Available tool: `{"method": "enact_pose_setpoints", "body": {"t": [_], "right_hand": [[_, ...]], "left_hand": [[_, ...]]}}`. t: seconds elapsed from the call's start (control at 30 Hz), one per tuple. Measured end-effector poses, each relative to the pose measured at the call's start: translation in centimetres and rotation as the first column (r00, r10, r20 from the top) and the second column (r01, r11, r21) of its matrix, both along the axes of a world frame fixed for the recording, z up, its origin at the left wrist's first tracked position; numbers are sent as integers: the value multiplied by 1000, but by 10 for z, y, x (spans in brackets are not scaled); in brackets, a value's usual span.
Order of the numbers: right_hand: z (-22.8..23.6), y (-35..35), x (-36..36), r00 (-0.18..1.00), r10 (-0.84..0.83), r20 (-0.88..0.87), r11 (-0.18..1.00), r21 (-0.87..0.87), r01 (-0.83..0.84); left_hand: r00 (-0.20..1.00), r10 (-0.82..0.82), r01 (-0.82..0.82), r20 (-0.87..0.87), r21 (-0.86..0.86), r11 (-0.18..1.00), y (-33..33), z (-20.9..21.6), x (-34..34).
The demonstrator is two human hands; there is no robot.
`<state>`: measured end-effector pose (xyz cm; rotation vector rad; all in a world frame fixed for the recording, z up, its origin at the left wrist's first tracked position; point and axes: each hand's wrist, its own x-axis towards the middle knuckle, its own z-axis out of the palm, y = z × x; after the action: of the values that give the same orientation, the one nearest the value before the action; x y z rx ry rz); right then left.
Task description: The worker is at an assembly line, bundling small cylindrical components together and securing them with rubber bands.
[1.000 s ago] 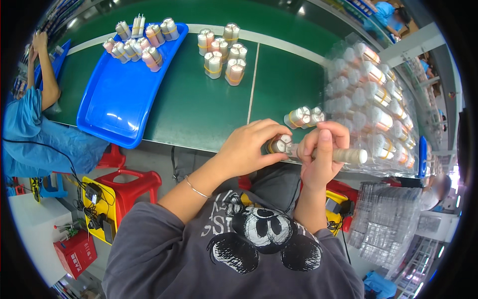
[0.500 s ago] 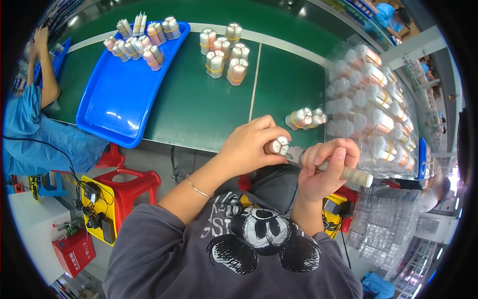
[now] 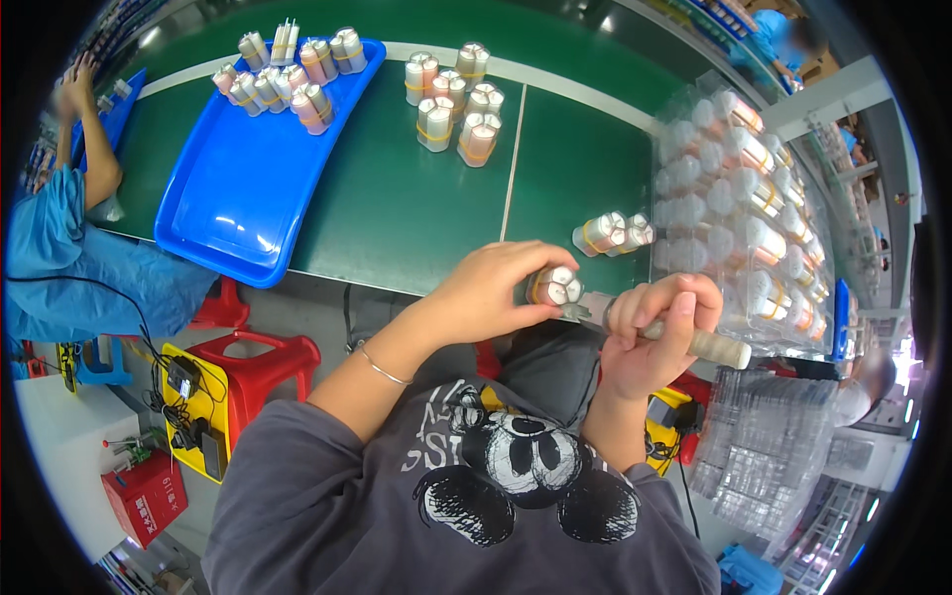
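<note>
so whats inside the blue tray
In the blue plastic tray, several rubber-banded bundles of white and pink cylinders sit at its far end. The rest shows bare blue floor. Whatever lies under the bundles is covered.

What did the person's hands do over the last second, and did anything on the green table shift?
The right hand slid its pale cylinder down and to the right, tilting it, away from the banded bundle that the left hand keeps gripping in much the same spot. Nothing was picked up or let go. The blue tray, the bundles on the green table and the clear packing tray stayed put.
</note>
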<state>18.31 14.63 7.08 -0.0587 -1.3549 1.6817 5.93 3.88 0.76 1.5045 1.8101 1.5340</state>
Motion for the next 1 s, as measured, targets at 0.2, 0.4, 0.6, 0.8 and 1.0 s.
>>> {"method": "enact_pose_setpoints", "body": {"t": [0.2, 0.4, 0.6, 0.8, 1.0], "right_hand": [[-2, -8, 0, 999, -29, -13, 999, 33, 30], [-5, -12, -4, 997, -47, 57, 996, 74, 43], [-5, -12, -10, 966, -6, 259, 989, 142, -32], [9, 8, 1, 1000, -25, -19, 998, -65, 23], [11, 22, 0, 725, 120, 679, 991, -43, -125]], "left_hand": [[972, 195, -200, -131, -32, 979, 6, 12, 12], [961, 233, -237, -152, -14, 971, 9, 9, 14], [948, 270, -270, -167, 26, 963, 9, 8, 14], [985, 116, -123, -131, -41, 992, 8, 4, 7], [815, -157, 163, 558, 40, 986, -3, 1, -4]]}}
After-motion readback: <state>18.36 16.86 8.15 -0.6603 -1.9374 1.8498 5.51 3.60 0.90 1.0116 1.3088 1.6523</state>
